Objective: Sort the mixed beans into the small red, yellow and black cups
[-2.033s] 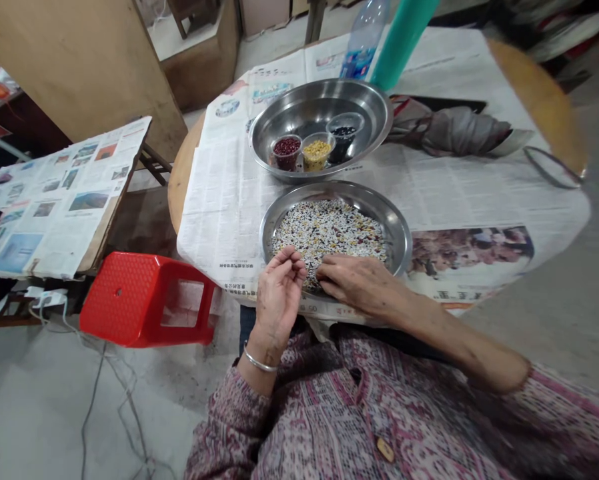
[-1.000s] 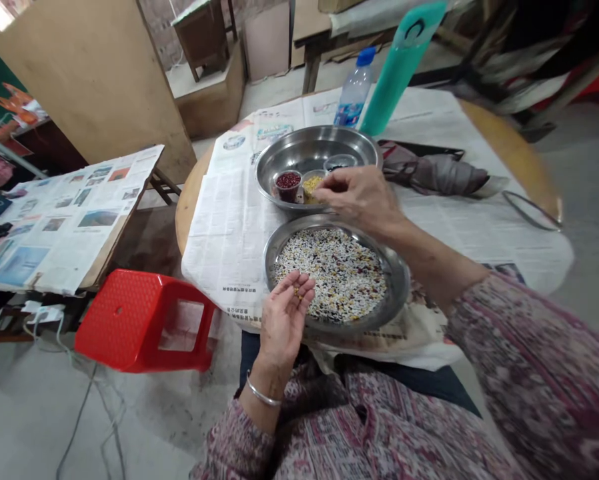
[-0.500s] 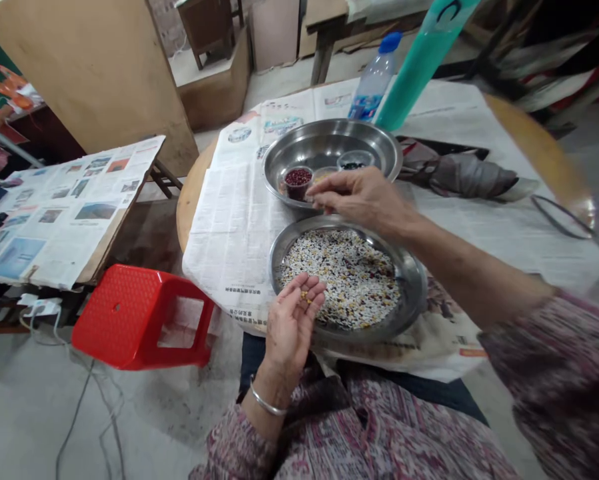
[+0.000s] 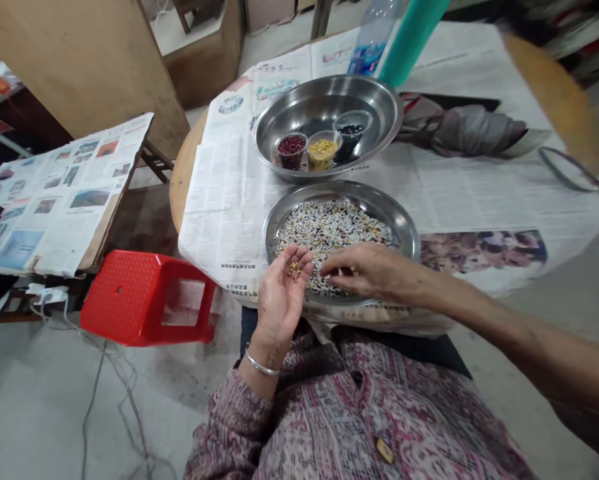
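My left hand [image 4: 283,288] is turned palm up and cupped, holding a few small yellow grains [image 4: 295,269]. It is over the near left rim of a round steel tray [image 4: 410,233], which contains a mix of white, yellow, dark and reddish grains [image 4: 329,227]. Above the front part of that mix, my right hand [image 4: 367,270] points left with bent fingers slightly apart; I see nothing between them. Behind stands a steel basin [image 4: 324,83] with three clear cups: one of red beans [image 4: 292,148], one of yellow grains [image 4: 323,152] and one of black beans [image 4: 350,133].
Newspaper [image 4: 219,193] covers the round table. At the back are a plastic bottle [image 4: 372,47] and a tall green container [image 4: 412,43]. A folded grey umbrella [image 4: 464,127] lies right of the basin. A red stool [image 4: 129,293] and a newspaper-covered table [image 4: 69,193] are to the left.
My right hand has come down from the cups at the basin to the mixed grains in the tray. The cup of yellow grains is now uncovered. My left hand still holds yellow grains.
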`<state>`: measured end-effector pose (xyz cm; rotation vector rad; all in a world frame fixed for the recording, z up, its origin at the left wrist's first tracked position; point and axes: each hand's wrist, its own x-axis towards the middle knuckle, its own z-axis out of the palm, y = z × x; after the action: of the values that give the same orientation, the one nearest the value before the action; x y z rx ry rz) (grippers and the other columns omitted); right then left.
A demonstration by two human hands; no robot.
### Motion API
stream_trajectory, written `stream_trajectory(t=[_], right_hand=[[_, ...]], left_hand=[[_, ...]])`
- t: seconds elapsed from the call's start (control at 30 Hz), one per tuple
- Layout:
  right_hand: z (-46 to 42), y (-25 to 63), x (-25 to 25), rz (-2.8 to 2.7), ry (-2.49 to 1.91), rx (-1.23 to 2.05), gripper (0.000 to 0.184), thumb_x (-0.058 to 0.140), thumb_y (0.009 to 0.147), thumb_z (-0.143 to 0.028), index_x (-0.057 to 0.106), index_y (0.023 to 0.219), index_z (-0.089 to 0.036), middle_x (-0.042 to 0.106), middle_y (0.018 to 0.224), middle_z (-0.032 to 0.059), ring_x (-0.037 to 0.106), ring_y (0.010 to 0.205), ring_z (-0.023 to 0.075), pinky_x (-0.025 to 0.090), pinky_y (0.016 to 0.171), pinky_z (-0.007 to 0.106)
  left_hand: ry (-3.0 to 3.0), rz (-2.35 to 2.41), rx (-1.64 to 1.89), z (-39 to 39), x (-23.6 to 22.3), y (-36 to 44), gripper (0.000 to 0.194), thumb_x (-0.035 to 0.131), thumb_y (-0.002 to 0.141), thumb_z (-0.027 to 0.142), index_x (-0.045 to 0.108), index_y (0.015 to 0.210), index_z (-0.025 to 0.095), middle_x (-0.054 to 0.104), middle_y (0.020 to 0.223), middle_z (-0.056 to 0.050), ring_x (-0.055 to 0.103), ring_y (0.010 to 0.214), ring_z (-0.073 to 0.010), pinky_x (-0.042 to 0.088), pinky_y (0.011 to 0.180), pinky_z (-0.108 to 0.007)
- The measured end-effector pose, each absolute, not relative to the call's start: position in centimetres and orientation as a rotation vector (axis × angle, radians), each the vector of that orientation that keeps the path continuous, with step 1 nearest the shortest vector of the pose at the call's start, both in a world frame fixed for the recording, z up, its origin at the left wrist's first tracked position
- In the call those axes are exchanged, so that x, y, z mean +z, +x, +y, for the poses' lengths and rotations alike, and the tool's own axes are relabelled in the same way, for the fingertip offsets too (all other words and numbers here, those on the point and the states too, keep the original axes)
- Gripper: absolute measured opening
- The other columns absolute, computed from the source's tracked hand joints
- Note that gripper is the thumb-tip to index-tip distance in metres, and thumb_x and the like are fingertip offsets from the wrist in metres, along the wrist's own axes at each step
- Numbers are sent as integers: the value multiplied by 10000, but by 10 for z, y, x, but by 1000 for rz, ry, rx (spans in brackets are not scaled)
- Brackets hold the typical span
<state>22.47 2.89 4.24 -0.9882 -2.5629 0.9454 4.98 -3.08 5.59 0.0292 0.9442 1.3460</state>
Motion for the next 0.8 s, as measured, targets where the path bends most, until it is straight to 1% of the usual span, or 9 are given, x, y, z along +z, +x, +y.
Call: stream_trajectory(t=[0.1, 0.2, 0.3, 0.47, 0.6, 0.7, 0.8], right_hand=[[12, 215, 31, -2686, -913, 777, 169, 538, 903, -157, 702, 914, -193, 754, 955, 72, 678, 807, 178, 446, 687, 294], [7, 209, 17, -2740, -943, 566, 168, 502, 902, -134, 661, 889, -187, 738, 926, 82, 665, 786, 186, 425, 666, 293], [9, 210, 4, -2762, -946, 465, 135, 509, 901, -156, 636, 869, -192, 722, 875, 74, 644, 749, 186, 395, 639, 293], [13, 215, 6, -2692, -968, 507, 115, 523, 896, -172, 633, 874, -202, 727, 876, 62, 638, 747, 175, 400, 662, 285], [13, 215, 17, -2567, -1097, 516, 171, 490, 885, -177, 655, 910, -214, 725, 846, 50, 640, 741, 173, 418, 672, 286], [18, 216, 24, -2460, -1224, 560, 186, 492, 861, -191, 677, 864, -214, 728, 823, 50, 643, 719, 173, 430, 670, 295], [27, 221, 30, -2367, -1278, 730, 161, 523, 820, -206, 681, 787, -214, 698, 706, 22, 603, 615, 152, 418, 617, 291]], left_hand=[[52, 949, 1345, -30, 55, 50, 182, 553, 988, 154, 729, 982, 109, 731, 1023, -99, 693, 1132, -194, 522, 1043, -322], [54, 961, 1344, -30, 55, 50, 201, 533, 998, 147, 728, 975, 107, 729, 1018, -98, 704, 1094, -186, 524, 1030, -317], [55, 957, 1345, -30, 55, 50, 209, 523, 1000, 141, 726, 975, 104, 730, 1009, -94, 709, 1076, -179, 522, 1031, -316], [59, 952, 1348, -31, 54, 50, 183, 551, 987, 162, 726, 992, 109, 733, 1045, -106, 690, 1148, -201, 512, 1057, -339], [57, 931, 1360, -31, 54, 50, 183, 554, 985, 159, 729, 984, 108, 737, 1019, -100, 697, 1132, -199, 510, 1061, -338], [69, 909, 1364, -31, 53, 50, 199, 540, 992, 155, 733, 983, 108, 742, 1001, -89, 718, 1065, -177, 512, 1053, -324], [65, 912, 1358, -32, 53, 50, 191, 550, 988, 162, 734, 991, 111, 747, 1002, -87, 722, 1061, -178, 507, 1058, -323]])
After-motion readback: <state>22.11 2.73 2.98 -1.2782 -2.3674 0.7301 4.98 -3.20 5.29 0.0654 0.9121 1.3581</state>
